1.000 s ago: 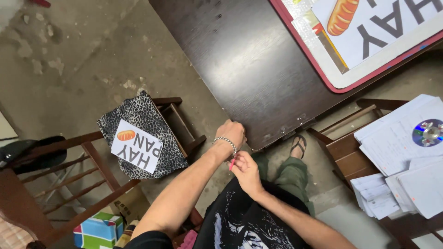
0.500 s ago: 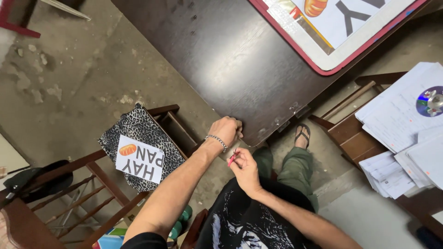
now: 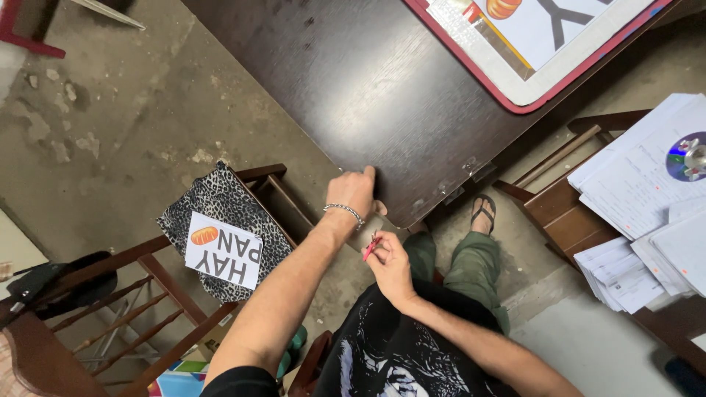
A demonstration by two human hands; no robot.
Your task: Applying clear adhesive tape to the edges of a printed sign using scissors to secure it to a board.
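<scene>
My left hand point(image 3: 355, 192) grips the near edge of the dark wooden table point(image 3: 368, 81), fingers curled over the rim. Just below it, my right hand point(image 3: 388, 257) is closed around a small red pen-like object point(image 3: 370, 248), held close to the table's underside near the left hand. A metal bracelet point(image 3: 344, 211) circles my left wrist. I am seated, with green trousers point(image 3: 471, 265) and a sandalled foot point(image 3: 483, 211) showing below the table corner.
A red-framed white sign point(image 3: 529, 37) lies on the table's far right. To the left, a wooden chair point(image 3: 162, 279) carries a leopard-print cushion point(image 3: 228, 202) with a paper sign point(image 3: 223, 248). At right, stacked papers point(image 3: 647, 198) and a disc point(image 3: 687, 156) rest on another chair.
The view has tilted, sliding the table and sign up and right. My left hand stays on the table edge; my right hand keeps the red object close beneath it.
</scene>
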